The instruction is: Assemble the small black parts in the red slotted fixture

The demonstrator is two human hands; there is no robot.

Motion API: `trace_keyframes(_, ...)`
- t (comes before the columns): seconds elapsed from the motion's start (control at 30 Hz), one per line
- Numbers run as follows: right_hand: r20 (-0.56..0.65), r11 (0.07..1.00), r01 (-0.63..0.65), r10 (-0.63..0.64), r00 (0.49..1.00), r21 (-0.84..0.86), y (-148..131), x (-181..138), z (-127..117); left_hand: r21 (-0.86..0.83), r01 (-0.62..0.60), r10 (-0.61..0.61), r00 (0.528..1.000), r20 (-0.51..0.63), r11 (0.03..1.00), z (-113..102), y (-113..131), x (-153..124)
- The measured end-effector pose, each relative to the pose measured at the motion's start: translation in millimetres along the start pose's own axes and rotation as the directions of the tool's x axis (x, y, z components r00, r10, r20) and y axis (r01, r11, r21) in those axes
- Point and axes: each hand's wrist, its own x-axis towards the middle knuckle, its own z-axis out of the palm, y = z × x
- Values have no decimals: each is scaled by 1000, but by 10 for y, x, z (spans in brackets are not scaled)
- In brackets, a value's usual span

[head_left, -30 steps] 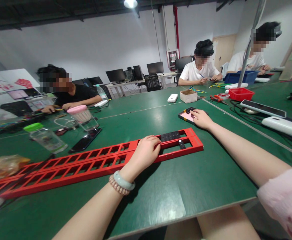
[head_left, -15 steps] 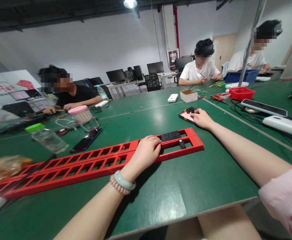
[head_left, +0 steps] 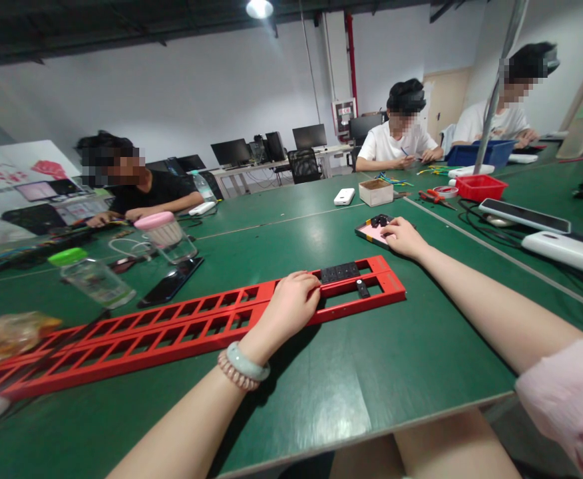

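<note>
Currently: left hand [head_left: 294, 307] curled, pressing the long red slotted frame [head_left: 186, 324] to the green table [head_left: 371, 372]; right hand [head_left: 404, 237] fingers bunched on small black parts [head_left: 380, 219] in the pink tray [head_left: 374, 232]; best practice, judged: hold frame steady, lift one part cleanly.

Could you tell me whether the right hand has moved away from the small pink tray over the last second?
No. The right hand still rests at the pink tray, fingers by its black parts, at the same spot relative to the red frame.
</note>
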Motion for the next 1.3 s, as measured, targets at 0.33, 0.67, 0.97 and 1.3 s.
trace_keyframes(0.33, -23, 1000, 12, -11, 1000, 22, -53, -29, -71, -13, -2, 2, 1000, -2, 1000, -14, 13, -4)
trace_keyframes(0.67, -111, 994, 0, 12, 994, 109, -57, -44, -75, -22, 0, 0, 1000, 5, 1000, -33, 28, -10)
trace_keyframes(0.97, -310, 976, 83, -18, 951, 199, -22, -46, -30, -10, 19, -18, 1000, 23, 1000, -66, 56, -20)
trace_keyframes(1.3, -487, 965, 41, 93, 869, 258, -29, -34, -76, 3, 17, -17, 1000, 21, 1000, -51, 58, -34)
